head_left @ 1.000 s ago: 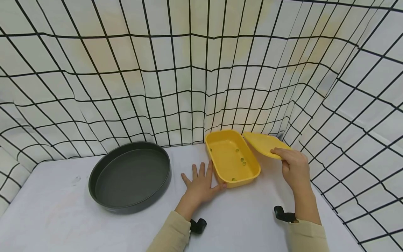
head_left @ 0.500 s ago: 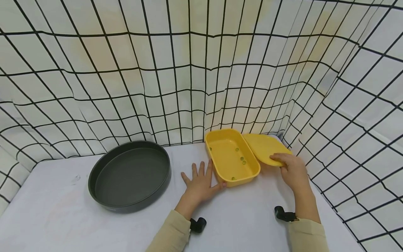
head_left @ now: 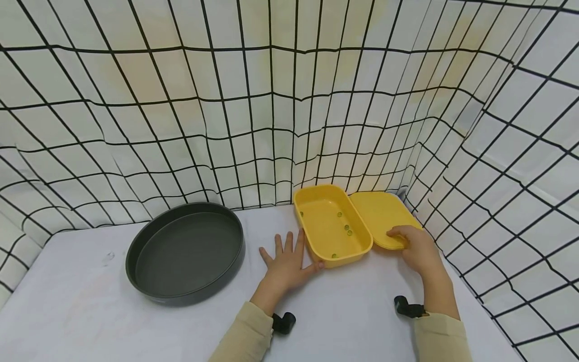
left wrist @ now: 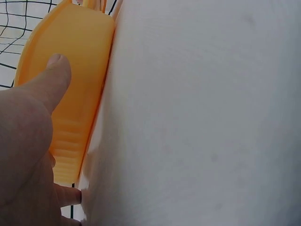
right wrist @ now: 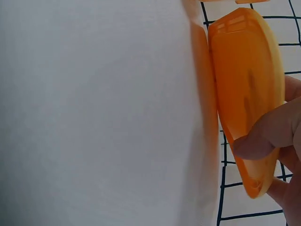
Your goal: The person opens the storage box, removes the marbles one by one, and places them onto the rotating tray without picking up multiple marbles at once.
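Note:
An open yellow box [head_left: 316, 221] stands on the white table [head_left: 90, 311] near the back right, with several small green beads [head_left: 347, 230] inside. My left hand [head_left: 289, 251] lies flat on the table beside it, fingers straight, its thumb [left wrist: 49, 80] touching the box's [left wrist: 82, 99] near corner. The yellow lid [head_left: 377, 211] lies low and nearly flat just right of the box. My right hand [head_left: 407, 239] grips its near edge. In the right wrist view the thumb [right wrist: 265, 134] presses on the lid [right wrist: 242, 80] with fingers beneath; I cannot tell whether the lid touches the table.
A round dark grey pan [head_left: 185, 254] sits on the table to the left of my left hand. White cloth walls with a black grid [head_left: 271, 100] close in the back and right sides, close behind the box and lid.
My right hand has lowered the lid from a raised tilt down to beside the box and drawn it slightly nearer. The left hand, box and pan have not moved.

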Available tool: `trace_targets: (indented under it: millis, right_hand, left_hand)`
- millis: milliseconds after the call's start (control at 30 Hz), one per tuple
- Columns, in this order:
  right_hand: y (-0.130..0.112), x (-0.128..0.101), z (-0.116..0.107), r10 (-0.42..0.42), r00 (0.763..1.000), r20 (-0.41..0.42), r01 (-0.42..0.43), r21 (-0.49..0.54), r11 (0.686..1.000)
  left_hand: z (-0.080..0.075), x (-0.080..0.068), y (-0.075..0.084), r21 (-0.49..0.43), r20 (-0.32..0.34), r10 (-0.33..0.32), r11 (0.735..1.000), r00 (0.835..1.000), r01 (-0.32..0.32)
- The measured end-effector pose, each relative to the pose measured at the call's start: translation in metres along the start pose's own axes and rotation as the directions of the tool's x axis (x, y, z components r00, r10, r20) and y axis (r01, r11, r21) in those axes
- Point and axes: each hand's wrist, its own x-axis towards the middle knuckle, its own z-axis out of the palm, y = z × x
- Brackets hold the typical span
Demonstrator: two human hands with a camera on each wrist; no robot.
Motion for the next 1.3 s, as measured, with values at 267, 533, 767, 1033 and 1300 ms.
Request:
trace_targets:
  millis: [267,533,767,1033,1300]
  right_hand:
    - [0.001,-0.002,0.011,0.043,0.983,0.181,-0.046,0.013,0.999]
    - [-0.014,-0.003,0.007,0.051,0.982,0.182,-0.048,-0.016,0.999]
    - [-0.045,-0.001,-0.002,-0.025,0.999,0.023,0.026,-0.054,0.998]
    - [-0.093,0.000,0.008,-0.251,0.952,-0.175,0.247,-0.048,0.968]
    - [-0.119,-0.004,0.019,-0.389,0.915,-0.105,0.391,0.000,0.920]
  left_hand:
    - [-0.002,-0.007,-0.003,-0.004,-0.008,-0.014,1.000,1.000,0.014]
    - [-0.006,-0.015,-0.005,0.001,-0.002,-0.018,1.000,1.000,0.018]
    - [-0.027,-0.031,0.006,-0.055,0.087,0.016,0.998,0.996,-0.011]
    - [-0.076,-0.081,0.007,-0.219,0.136,0.129,0.971,0.982,-0.097]
    - [-0.138,-0.155,-0.072,-0.351,-0.242,0.135,0.911,0.961,-0.217]
